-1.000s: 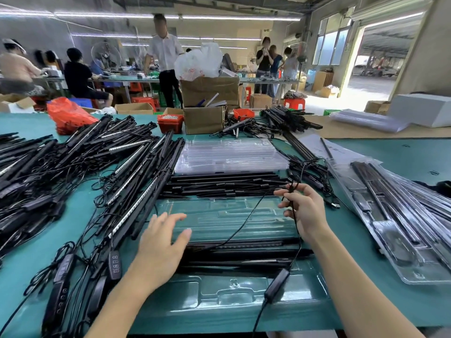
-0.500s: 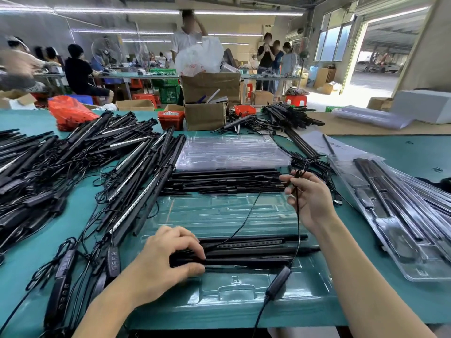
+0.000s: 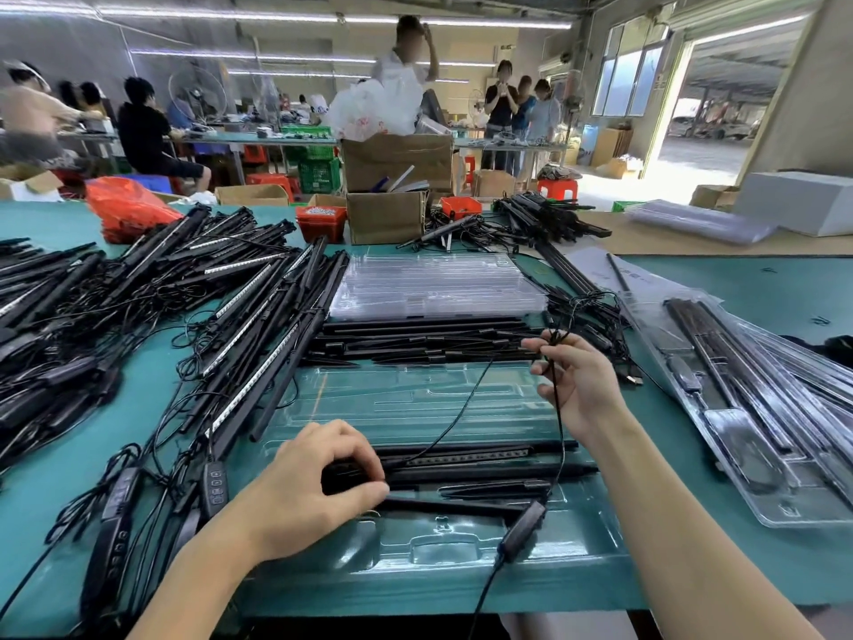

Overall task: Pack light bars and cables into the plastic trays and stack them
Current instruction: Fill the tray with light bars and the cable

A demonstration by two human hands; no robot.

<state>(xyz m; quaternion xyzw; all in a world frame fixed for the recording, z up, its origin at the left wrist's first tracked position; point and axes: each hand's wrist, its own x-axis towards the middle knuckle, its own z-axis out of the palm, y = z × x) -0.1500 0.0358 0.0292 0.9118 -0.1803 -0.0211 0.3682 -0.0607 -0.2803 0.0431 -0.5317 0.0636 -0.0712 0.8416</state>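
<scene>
Right hand (image 3: 579, 383) higher, pinching one cable (image 3: 559, 422); left hand (image 3: 318, 489) clamped on light bars (image 3: 471, 464).

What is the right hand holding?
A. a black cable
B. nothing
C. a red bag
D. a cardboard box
A: the right hand pinches a thin black cable that hangs down to a controller over the tray.

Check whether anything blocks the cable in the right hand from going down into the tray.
Nothing visible does. The right hand holds the cable above the clear tray, whose far section lies open.
</scene>
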